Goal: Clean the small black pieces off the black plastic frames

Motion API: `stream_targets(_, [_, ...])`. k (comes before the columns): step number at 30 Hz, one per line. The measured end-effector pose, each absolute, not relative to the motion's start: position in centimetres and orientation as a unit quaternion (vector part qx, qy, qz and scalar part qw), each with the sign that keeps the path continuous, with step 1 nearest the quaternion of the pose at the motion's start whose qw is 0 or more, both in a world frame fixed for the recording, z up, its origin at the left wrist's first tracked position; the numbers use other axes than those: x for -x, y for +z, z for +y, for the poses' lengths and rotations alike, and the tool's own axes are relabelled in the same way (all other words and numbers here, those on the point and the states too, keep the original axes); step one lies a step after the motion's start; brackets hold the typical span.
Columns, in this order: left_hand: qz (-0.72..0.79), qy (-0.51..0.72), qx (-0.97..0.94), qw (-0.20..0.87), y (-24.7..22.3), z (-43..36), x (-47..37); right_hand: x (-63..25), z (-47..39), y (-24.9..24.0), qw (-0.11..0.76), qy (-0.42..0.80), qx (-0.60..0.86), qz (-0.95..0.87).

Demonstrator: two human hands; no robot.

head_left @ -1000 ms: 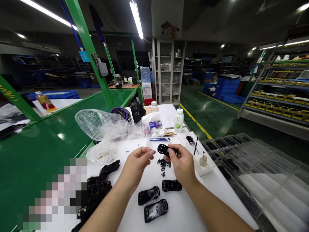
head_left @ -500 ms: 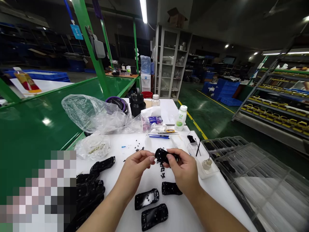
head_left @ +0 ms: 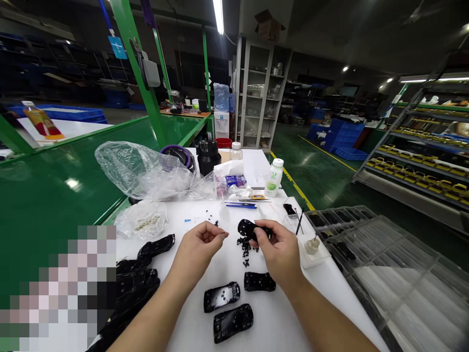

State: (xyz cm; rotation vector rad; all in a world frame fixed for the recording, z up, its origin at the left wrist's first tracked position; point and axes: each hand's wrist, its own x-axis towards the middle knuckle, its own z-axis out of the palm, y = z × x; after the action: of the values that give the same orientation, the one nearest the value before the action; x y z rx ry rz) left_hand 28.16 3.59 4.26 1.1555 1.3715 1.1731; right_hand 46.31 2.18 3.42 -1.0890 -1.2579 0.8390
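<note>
The right hand (head_left: 276, 247) grips a black shell (head_left: 248, 229), the left hand (head_left: 200, 244) pinches shut just beside it, 3 shells (head_left: 234, 300) lying below them.

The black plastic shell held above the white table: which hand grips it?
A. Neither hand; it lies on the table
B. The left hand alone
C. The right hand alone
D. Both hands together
C. The right hand pinches the black plastic shell by one end, while the left hand is curled beside it with a gap between, not touching the shell.
</note>
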Motion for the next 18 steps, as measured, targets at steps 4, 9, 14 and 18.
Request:
stream_targets(4, [0.508,0.519,-0.406,0.555,4.18,3.21,-28.62,-46.31,2.18,3.53,0.588,0.366,0.457,-0.558])
stream_targets(9, [0.488,0.538,-0.369,0.579,3.95,2.95,-28.89,-46.28,2.15,3.65,0.592,0.36,0.453,-0.561])
stream_targets(14, [0.503,0.523,-0.358,0.587,4.01,2.86,-28.81,-46.45,2.21,3.67,0.585,0.343,0.462,-0.571])
stream_targets(18, [0.495,0.53,-0.329,0.605,4.27,2.67,-28.92,-46.51,2.26,3.64,0.583,0.342,0.466,-0.571])
